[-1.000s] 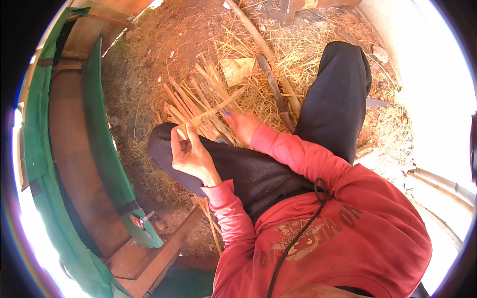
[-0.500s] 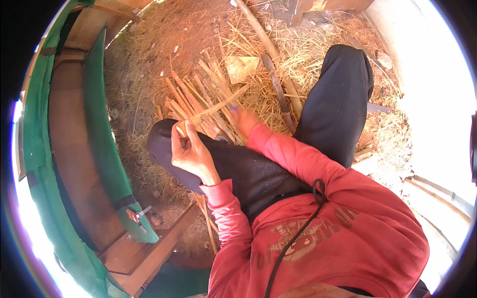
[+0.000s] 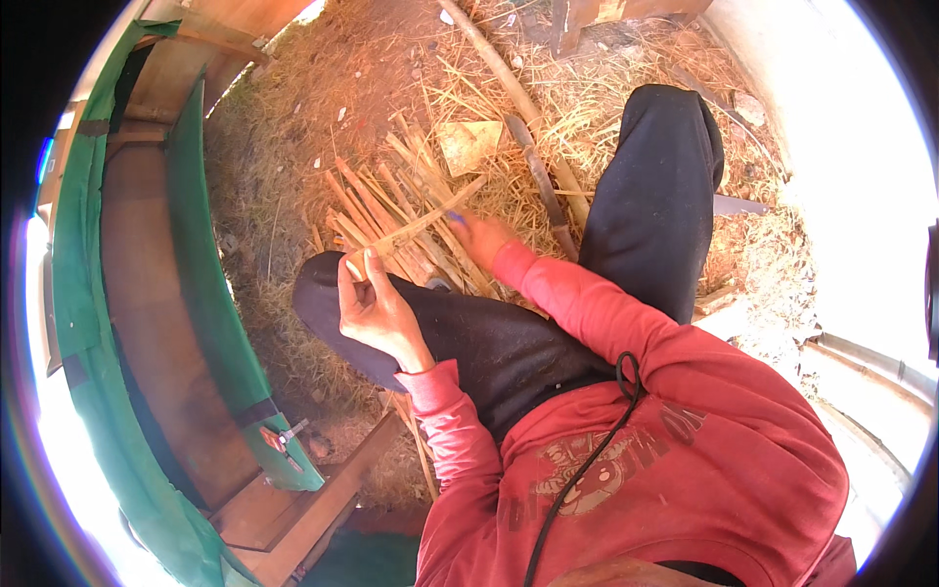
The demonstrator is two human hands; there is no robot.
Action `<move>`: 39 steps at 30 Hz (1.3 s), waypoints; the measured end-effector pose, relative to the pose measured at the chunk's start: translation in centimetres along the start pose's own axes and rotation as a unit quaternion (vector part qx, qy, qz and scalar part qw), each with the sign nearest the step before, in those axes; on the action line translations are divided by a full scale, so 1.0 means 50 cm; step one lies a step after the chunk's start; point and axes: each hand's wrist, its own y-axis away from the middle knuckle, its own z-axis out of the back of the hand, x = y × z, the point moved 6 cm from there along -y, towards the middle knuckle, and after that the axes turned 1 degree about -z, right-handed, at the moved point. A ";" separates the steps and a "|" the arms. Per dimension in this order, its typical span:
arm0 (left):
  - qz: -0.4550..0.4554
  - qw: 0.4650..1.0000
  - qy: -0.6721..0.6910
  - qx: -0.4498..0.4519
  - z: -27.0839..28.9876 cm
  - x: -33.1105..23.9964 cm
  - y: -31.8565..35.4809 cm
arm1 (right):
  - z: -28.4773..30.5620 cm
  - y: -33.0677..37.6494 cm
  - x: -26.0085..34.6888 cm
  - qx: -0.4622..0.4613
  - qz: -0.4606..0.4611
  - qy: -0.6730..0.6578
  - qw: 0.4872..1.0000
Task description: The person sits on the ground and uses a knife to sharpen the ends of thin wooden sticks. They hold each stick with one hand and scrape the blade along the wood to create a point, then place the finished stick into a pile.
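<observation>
Over my left knee, my left hand (image 3: 381,318) pinches one end of a thin, pale split-wood strip (image 3: 425,220) between thumb and fingertips. The strip slants up and away to the right, slightly bowed, its far end free. My right hand (image 3: 479,240) is closed just beneath the strip's middle, near the wood. A small bit of blue shows at its fingers, but the rest of what it grips is hidden. Behind and below the strip, a pile of split sticks (image 3: 357,201) lies on the ground between my knees.
A flat yellowish piece (image 3: 469,147) lies beyond the pile. A long pole (image 3: 504,73) and a darker stick (image 3: 543,181) rest on straw. Past my right knee a flat grey blade-like piece (image 3: 738,205) shows. A green-edged wooden structure (image 3: 210,264) stands left.
The view has shifted slightly. My left hand keeps its pinch on the strip. My right hand stays close beneath the strip, with only a slight shift.
</observation>
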 end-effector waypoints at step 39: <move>-0.005 0.997 0.022 0.067 -0.005 -0.009 0.003 | 0.071 0.109 0.177 0.009 0.130 -0.036 0.991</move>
